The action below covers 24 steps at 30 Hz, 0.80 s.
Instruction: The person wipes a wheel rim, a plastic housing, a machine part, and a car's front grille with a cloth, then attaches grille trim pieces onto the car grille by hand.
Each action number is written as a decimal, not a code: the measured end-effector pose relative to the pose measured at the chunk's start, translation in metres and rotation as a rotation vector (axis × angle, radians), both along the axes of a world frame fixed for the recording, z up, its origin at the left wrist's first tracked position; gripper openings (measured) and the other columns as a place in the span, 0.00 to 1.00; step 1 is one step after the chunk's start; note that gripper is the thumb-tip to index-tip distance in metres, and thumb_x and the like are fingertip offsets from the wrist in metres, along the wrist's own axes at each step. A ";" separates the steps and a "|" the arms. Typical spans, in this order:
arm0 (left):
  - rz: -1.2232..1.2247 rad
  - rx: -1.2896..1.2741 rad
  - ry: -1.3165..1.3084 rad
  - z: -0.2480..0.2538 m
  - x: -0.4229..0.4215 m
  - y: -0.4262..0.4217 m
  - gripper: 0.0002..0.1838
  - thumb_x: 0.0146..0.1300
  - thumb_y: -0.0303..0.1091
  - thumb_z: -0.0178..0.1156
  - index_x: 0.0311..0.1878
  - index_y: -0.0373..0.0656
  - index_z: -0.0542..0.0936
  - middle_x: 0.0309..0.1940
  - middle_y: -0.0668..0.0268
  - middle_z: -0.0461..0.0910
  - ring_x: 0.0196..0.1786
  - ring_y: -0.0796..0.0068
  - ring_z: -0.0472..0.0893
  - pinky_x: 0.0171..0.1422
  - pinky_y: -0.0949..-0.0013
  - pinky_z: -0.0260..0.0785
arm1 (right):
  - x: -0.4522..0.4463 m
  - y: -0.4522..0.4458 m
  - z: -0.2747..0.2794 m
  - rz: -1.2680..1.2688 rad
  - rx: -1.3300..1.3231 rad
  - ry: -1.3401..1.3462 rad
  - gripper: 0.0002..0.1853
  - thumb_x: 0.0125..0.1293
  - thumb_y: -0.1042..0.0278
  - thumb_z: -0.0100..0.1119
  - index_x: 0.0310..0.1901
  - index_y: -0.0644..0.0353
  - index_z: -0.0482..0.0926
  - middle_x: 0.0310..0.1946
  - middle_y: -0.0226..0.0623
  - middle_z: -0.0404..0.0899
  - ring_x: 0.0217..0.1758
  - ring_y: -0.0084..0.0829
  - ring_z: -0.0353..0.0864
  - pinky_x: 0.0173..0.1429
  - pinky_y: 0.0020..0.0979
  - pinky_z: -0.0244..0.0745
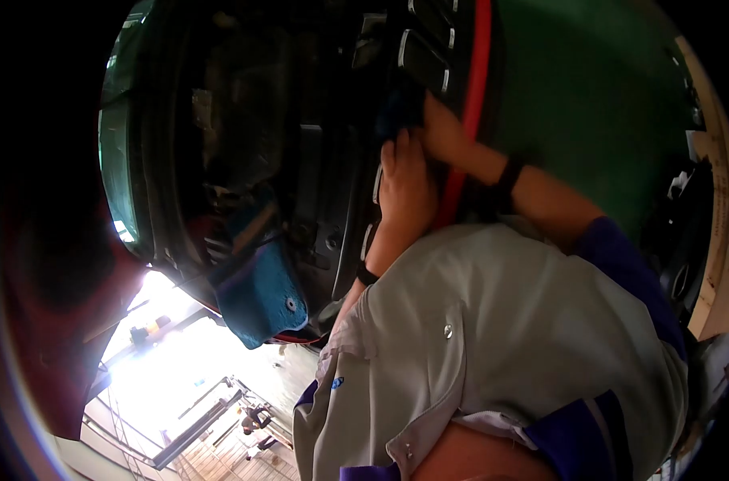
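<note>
My left hand (pixel 409 183) lies with fingers stretched out on the edge of a black vehicle part (pixel 332 184) with chrome-rimmed openings (pixel 423 60). Its fingertips reach a dark blue, cloth-like bundle (pixel 400 106). My right hand (pixel 442 135) comes in from the right, beside the left one. The bundle covers its fingers, which seem closed around it; shadow hides the exact grip. A red strip (pixel 478 68) runs along the part's edge, passing under my right forearm.
A blue cover (pixel 264 293) hangs at the vehicle's lower left. Green floor (pixel 581 104) lies to the right, with a wooden board (pixel 719 232) at the far edge. A dark red panel (pixel 52 321) stands at left. Far off at lower left, a person (pixel 258 418) is visible.
</note>
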<state>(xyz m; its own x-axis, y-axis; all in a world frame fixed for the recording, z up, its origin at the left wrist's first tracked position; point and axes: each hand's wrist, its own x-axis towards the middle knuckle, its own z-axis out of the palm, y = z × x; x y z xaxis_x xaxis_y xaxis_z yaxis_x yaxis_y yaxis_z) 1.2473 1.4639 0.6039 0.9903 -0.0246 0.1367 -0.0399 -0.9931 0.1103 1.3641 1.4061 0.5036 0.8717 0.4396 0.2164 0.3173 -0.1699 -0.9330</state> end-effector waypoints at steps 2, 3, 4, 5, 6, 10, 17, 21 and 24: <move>-0.023 0.020 0.025 -0.002 0.016 0.003 0.31 0.49 0.27 0.65 0.58 0.31 0.69 0.65 0.45 0.65 0.67 0.42 0.62 0.74 0.51 0.55 | 0.013 -0.001 0.002 0.056 -0.052 0.147 0.38 0.57 0.67 0.63 0.66 0.74 0.58 0.53 0.66 0.75 0.57 0.58 0.77 0.60 0.46 0.74; 0.007 -0.010 0.050 -0.006 0.023 0.004 0.30 0.49 0.27 0.65 0.58 0.32 0.69 0.65 0.46 0.66 0.67 0.43 0.62 0.73 0.51 0.56 | 0.021 0.002 -0.012 0.061 -0.025 0.113 0.38 0.57 0.67 0.63 0.66 0.74 0.58 0.52 0.66 0.76 0.56 0.59 0.77 0.60 0.46 0.74; 0.038 -0.041 0.076 -0.009 0.029 0.005 0.30 0.49 0.28 0.65 0.57 0.33 0.70 0.65 0.46 0.66 0.66 0.43 0.63 0.73 0.51 0.57 | 0.027 0.003 -0.016 0.066 0.001 0.082 0.39 0.57 0.68 0.63 0.66 0.74 0.58 0.51 0.66 0.76 0.56 0.59 0.77 0.60 0.46 0.74; 0.049 -0.022 0.048 -0.010 0.035 0.004 0.27 0.50 0.26 0.62 0.56 0.35 0.71 0.63 0.50 0.68 0.63 0.46 0.66 0.68 0.53 0.62 | 0.033 0.001 -0.021 0.097 0.031 0.129 0.38 0.57 0.67 0.64 0.66 0.74 0.58 0.51 0.67 0.76 0.55 0.59 0.78 0.60 0.46 0.74; 0.052 0.036 -0.028 -0.018 0.039 0.006 0.25 0.51 0.26 0.61 0.55 0.36 0.72 0.62 0.52 0.69 0.62 0.48 0.67 0.66 0.53 0.63 | 0.034 0.001 -0.023 0.088 0.047 0.094 0.38 0.57 0.67 0.64 0.66 0.73 0.58 0.51 0.66 0.76 0.55 0.59 0.78 0.60 0.46 0.74; 0.031 0.104 -0.218 -0.030 0.047 0.013 0.19 0.50 0.22 0.56 0.49 0.41 0.75 0.54 0.57 0.72 0.55 0.52 0.72 0.60 0.56 0.67 | 0.028 -0.001 -0.024 0.051 0.047 0.068 0.35 0.57 0.65 0.64 0.63 0.72 0.62 0.51 0.65 0.77 0.54 0.59 0.78 0.58 0.46 0.75; -0.026 -0.193 -0.228 0.021 0.012 0.017 0.23 0.38 0.19 0.64 0.42 0.41 0.72 0.48 0.58 0.76 0.52 0.51 0.72 0.57 0.53 0.67 | 0.021 -0.032 0.033 -0.095 0.119 0.600 0.29 0.56 0.58 0.65 0.53 0.73 0.72 0.48 0.60 0.79 0.51 0.49 0.82 0.52 0.41 0.77; 0.057 -0.161 -0.184 0.015 0.004 0.023 0.23 0.41 0.19 0.64 0.45 0.40 0.72 0.53 0.56 0.75 0.56 0.49 0.71 0.61 0.52 0.66 | 0.030 -0.004 0.026 -0.048 0.076 0.562 0.28 0.58 0.58 0.65 0.53 0.72 0.72 0.45 0.53 0.81 0.48 0.41 0.82 0.52 0.36 0.77; 0.119 -0.135 -0.187 0.001 0.008 0.020 0.22 0.45 0.20 0.63 0.47 0.40 0.72 0.57 0.54 0.73 0.59 0.47 0.70 0.64 0.51 0.65 | 0.028 0.010 0.019 -0.093 0.185 0.583 0.28 0.59 0.60 0.64 0.55 0.72 0.71 0.45 0.50 0.81 0.48 0.40 0.82 0.53 0.36 0.77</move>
<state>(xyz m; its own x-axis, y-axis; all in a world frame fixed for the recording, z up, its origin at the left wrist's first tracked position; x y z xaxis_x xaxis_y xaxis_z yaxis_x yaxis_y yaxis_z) 1.2549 1.4843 0.6051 0.9422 0.1216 0.3122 0.0442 -0.9688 0.2439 1.3924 1.4158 0.5230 0.9022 0.3569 -0.2420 -0.2622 0.0084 -0.9650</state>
